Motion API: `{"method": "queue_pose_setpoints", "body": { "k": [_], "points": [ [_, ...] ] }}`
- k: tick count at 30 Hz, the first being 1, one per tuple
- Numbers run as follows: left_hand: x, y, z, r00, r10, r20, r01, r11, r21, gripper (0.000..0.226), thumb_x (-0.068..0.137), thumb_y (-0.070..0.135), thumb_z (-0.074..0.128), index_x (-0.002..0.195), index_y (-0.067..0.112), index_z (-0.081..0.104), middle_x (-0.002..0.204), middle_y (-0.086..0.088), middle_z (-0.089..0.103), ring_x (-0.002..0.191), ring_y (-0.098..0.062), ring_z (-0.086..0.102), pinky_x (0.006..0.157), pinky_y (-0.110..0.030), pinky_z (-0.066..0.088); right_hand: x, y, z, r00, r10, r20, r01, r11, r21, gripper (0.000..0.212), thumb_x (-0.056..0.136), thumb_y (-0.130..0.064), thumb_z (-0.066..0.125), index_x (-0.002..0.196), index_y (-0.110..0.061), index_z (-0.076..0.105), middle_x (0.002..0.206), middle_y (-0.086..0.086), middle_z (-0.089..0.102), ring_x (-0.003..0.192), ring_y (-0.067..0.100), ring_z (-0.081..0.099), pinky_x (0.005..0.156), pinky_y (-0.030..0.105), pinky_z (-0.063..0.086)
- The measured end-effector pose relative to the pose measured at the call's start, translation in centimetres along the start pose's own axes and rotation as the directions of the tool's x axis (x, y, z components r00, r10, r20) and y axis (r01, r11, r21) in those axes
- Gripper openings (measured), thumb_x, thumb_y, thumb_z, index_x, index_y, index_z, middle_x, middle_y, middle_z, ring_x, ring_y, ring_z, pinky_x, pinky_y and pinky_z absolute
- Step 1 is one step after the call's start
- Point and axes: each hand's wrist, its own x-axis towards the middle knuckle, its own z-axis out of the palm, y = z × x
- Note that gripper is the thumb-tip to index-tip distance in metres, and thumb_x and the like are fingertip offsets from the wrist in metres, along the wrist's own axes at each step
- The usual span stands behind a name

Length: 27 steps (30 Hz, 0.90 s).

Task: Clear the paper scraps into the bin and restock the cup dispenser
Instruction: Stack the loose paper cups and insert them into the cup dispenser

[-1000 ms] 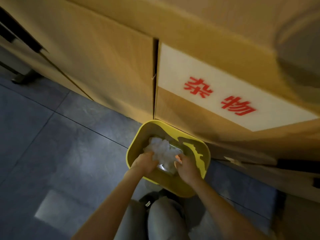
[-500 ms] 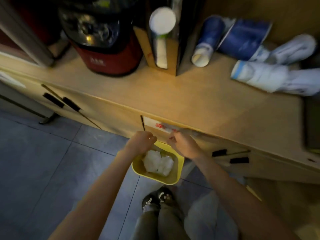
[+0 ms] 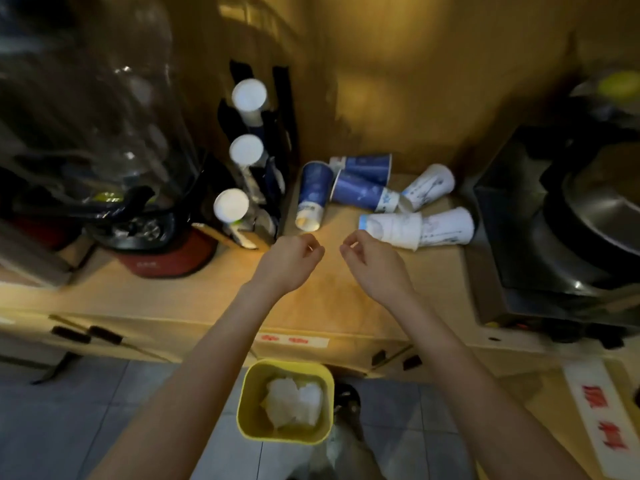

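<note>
A yellow bin (image 3: 247, 407) stands on the floor below the counter, with crumpled white paper scraps (image 3: 292, 403) inside. My left hand (image 3: 292, 259) and my right hand (image 3: 372, 261) hover over the wooden counter (image 3: 332, 299), fingers loosely curled and holding nothing. Just beyond them lie several paper cups on their sides: blue stacks (image 3: 313, 194) (image 3: 362, 192) and white stacks (image 3: 415, 226) (image 3: 429, 187). The black cup dispenser (image 3: 258, 161) stands at the left with three white cup bottoms showing.
A red-based blender (image 3: 162, 254) with a clear jar stands left of the dispenser. A black appliance (image 3: 561, 237) fills the counter's right end. Cabinet doors with red-lettered labels (image 3: 294, 340) sit below the counter. Grey floor tiles surround the bin.
Both hands have left the bin and risen above the counter, now empty. The paper scraps stay in the bin. The view has swung up from the bin to the counter top.
</note>
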Motion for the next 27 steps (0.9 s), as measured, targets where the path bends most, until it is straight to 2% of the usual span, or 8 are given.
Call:
{"method": "queue_pose_setpoints", "body": {
  "k": [5,8,10,14,18,21,24,27],
  "points": [
    [5.5,3.7,1.2,0.990,0.106,-0.098,-0.104,0.994,0.026,0.030,0.090,0.031,0.048,0.115,0.014,0.052,0.100,-0.011,0.068,0.094,-0.028,0.062,0.074,-0.033,0.045,2.9,4.2,-3.0,0.968,0.116,-0.221,-0.081,0.984,0.162,0.028,0.093,-0.032,0.046,0.117,-0.019,0.048,0.098,-0.002,0.057,0.085,0.015,0.056,0.073,0.032,0.044],
    [8.9,5.3,3.2,0.983,0.164,-0.086,-0.162,0.986,0.027,0.041,0.090,0.029,0.050,0.127,0.012,0.044,0.118,-0.012,0.060,0.108,-0.027,0.057,0.086,-0.037,0.046,4.4,7.5,-4.0,0.930,0.217,-0.298,-0.142,0.957,0.253,0.029,0.093,-0.029,0.047,0.119,-0.017,0.047,0.103,0.000,0.055,0.093,0.019,0.055,0.076,0.030,0.041],
    [10.9,6.1,5.0,0.982,0.182,-0.049,-0.179,0.982,0.058,0.052,0.090,0.030,0.051,0.135,0.011,0.034,0.133,-0.014,0.049,0.121,-0.028,0.049,0.098,-0.040,0.041,5.2,9.6,-4.6,0.905,0.295,-0.306,-0.201,0.932,0.302,0.033,0.093,-0.028,0.046,0.123,-0.015,0.045,0.114,0.006,0.055,0.102,0.020,0.053,0.083,0.030,0.041],
    [13.6,7.0,8.7,0.971,0.237,0.038,-0.239,0.950,0.201,0.069,0.087,0.036,0.053,0.143,0.013,0.020,0.148,-0.014,0.034,0.134,-0.029,0.034,0.107,-0.041,0.033,6.0,13.3,-5.0,0.871,0.423,-0.250,-0.333,0.882,0.332,0.049,0.093,-0.030,0.047,0.136,-0.010,0.033,0.136,0.014,0.043,0.122,0.027,0.045,0.101,0.038,0.038],
    [15.3,6.7,12.6,0.970,0.196,0.144,-0.235,0.909,0.344,0.084,0.084,0.039,0.055,0.145,0.014,0.003,0.156,-0.011,0.012,0.143,-0.026,0.014,0.116,-0.042,0.017,6.3,16.2,-4.8,0.822,0.526,-0.219,-0.414,0.815,0.405,0.054,0.091,-0.027,0.053,0.134,-0.002,0.034,0.134,0.019,0.047,0.122,0.030,0.046,0.106,0.043,0.038],
    [16.4,6.2,14.7,0.964,0.143,0.225,-0.235,0.855,0.463,0.093,0.082,0.042,0.057,0.144,0.012,-0.005,0.158,-0.010,0.000,0.145,-0.025,0.000,0.117,-0.045,0.007,7.2,18.1,-4.8,0.735,0.656,-0.172,-0.500,0.696,0.516,0.046,0.087,-0.022,0.060,0.122,0.005,0.046,0.125,0.023,0.056,0.116,0.032,0.053,0.104,0.038,0.040],
    [17.1,5.6,15.8,0.949,0.168,0.269,-0.289,0.804,0.520,0.099,0.079,0.045,0.060,0.144,0.010,-0.007,0.158,-0.012,0.000,0.145,-0.027,0.001,0.117,-0.047,0.008,8.3,19.7,-4.8,0.614,0.787,-0.059,-0.571,0.494,0.656,0.049,0.083,-0.024,0.066,0.119,0.006,0.050,0.122,0.018,0.060,0.113,0.029,0.057,0.094,0.026,0.041],
    [17.9,5.3,16.4,0.944,0.147,0.295,-0.289,0.798,0.528,0.096,0.081,0.042,0.059,0.144,0.010,-0.006,0.158,-0.010,0.003,0.145,-0.025,0.003,0.117,-0.046,0.008,9.7,20.9,-4.7,0.463,0.882,0.090,-0.606,0.241,0.758,0.060,0.079,-0.036,0.069,0.123,0.001,0.051,0.123,0.014,0.061,0.112,0.028,0.057,0.098,0.033,0.043]
  ]
}}
